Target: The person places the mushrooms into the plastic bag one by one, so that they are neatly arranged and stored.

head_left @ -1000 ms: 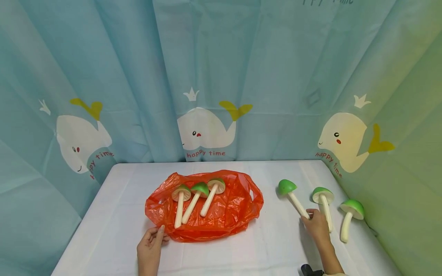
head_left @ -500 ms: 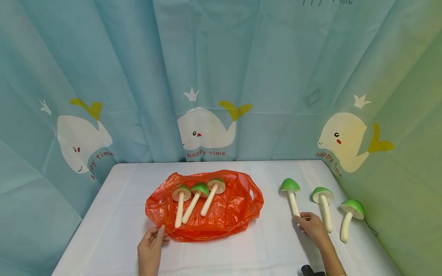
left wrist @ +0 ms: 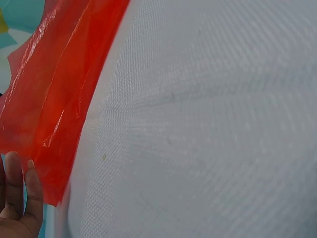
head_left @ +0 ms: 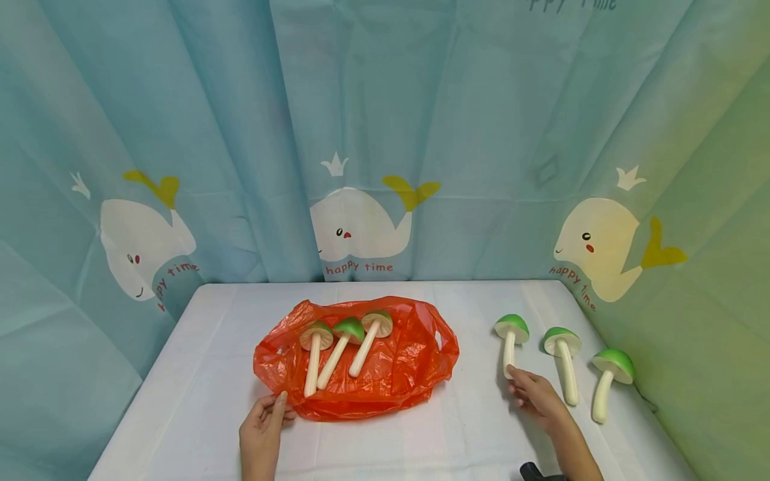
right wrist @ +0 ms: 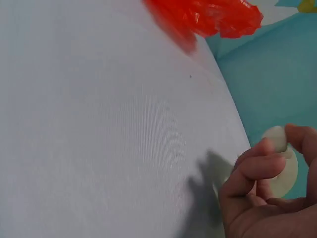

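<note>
A red plastic bag (head_left: 409, 374) lies spread on the white table, with three green-capped toy mushrooms (head_left: 343, 337) on it. At the bag's near left corner, my left hand (head_left: 261, 427) pinches its edge between thumb and fingers. To the right, my right hand (head_left: 538, 399) grips the lower end of a mushroom's pale stem; this mushroom (head_left: 511, 329) has its green cap pointing away from me. The right wrist view shows the stem end (right wrist: 276, 139) between thumb and fingers. Two more mushrooms, one near (head_left: 563, 361) and one farther right (head_left: 607, 381), lie beyond that hand.
The white table (head_left: 373, 454) has a blue curtain (head_left: 481, 133) with whale prints behind it and curtain on both sides. A black object (head_left: 535, 472) shows by the right forearm at the bottom edge.
My right hand has moved left with its mushroom, whose cap has swung rightward so the stem is now nearly straight. The left hand and the bag stay in place.
</note>
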Motion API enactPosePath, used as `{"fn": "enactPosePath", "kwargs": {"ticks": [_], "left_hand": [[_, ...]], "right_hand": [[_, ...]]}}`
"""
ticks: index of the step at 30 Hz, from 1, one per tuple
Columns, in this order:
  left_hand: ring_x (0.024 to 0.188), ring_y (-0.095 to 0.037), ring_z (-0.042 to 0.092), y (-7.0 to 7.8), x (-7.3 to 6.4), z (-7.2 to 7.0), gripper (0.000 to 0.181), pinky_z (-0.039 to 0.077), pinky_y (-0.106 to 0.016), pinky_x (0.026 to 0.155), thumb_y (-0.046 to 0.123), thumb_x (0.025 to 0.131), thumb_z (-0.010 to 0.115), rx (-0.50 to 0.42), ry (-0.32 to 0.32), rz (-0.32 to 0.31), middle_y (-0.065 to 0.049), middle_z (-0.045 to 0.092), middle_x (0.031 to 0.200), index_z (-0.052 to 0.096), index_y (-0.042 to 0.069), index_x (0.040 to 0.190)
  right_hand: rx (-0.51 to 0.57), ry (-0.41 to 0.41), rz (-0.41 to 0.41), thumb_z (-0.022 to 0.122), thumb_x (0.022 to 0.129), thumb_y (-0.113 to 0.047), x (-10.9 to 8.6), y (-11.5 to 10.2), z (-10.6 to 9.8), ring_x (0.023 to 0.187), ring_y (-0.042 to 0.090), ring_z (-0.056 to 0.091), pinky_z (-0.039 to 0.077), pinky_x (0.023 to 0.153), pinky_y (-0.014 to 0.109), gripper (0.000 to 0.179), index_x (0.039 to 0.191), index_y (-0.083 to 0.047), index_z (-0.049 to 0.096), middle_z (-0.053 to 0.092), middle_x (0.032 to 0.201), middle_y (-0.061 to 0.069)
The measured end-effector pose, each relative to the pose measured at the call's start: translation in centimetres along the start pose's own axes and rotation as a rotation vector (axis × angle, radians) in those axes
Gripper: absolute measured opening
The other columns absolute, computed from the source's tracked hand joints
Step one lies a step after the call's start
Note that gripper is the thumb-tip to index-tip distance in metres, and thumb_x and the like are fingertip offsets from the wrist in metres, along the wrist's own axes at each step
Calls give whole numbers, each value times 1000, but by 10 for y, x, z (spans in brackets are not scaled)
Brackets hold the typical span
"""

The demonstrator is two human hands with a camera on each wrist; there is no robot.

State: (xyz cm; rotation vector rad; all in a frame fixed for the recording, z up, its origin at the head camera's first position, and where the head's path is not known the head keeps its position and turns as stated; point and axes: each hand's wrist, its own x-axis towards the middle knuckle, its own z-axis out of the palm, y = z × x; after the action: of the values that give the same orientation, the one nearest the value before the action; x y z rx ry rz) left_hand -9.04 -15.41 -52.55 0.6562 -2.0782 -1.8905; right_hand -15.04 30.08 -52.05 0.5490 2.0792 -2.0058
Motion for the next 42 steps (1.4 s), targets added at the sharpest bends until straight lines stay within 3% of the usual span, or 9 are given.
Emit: {"fn": "enactPosePath", "kwargs": {"ticks": [3, 7, 14, 29, 42], "left_hand": [[70, -12, 62, 1, 0, 0, 42, 55, -21, 65, 36, 95, 56, 8, -4, -3, -14, 62, 87, 56, -5, 106], [70, -13, 62, 1, 0, -1, 42, 55, -21, 65, 36, 95, 56, 11, 0, 4, -14, 62, 87, 56, -5, 106], [69, -11, 62, 2, 0, -1, 41, 55, -21, 64, 34, 95, 56, 4, 4, 7, -14, 62, 86, 56, -6, 106], [69, -13, 62, 1, -1, 0, 39, 55, -20, 64, 32, 96, 55, 15, 5, -5, -13, 62, 85, 55, -6, 106], [69, -13, 63, 1, -4, 1, 33, 55, -20, 64, 24, 97, 55, -8, 1, 16, -16, 62, 85, 56, -7, 104]], "right_hand": [[120, -45, -10, 50, 98, -25, 1, -1, 6, 61, 3, 45, 39, 50, 13, 39, 113, 10, 43, 51, 73, -2], [192, -71, -45, 48, 100, -23, 1, -5, 13, 65, 3, 46, 40, 52, 14, 38, 116, 9, 37, 50, 79, 0], [234, -99, -107, 48, 100, -17, -3, -10, 23, 67, 5, 48, 43, 54, 16, 33, 119, 8, 36, 52, 84, 4], [324, -213, -218, 43, 101, -12, -12, -23, 46, 69, 8, 51, 43, 54, 17, 11, 106, -3, 47, 54, 84, 3], [358, -412, -335, 40, 102, -9, -25, -38, 63, 72, 9, 53, 44, 61, 18, 13, 108, -10, 51, 55, 87, 2]]}}
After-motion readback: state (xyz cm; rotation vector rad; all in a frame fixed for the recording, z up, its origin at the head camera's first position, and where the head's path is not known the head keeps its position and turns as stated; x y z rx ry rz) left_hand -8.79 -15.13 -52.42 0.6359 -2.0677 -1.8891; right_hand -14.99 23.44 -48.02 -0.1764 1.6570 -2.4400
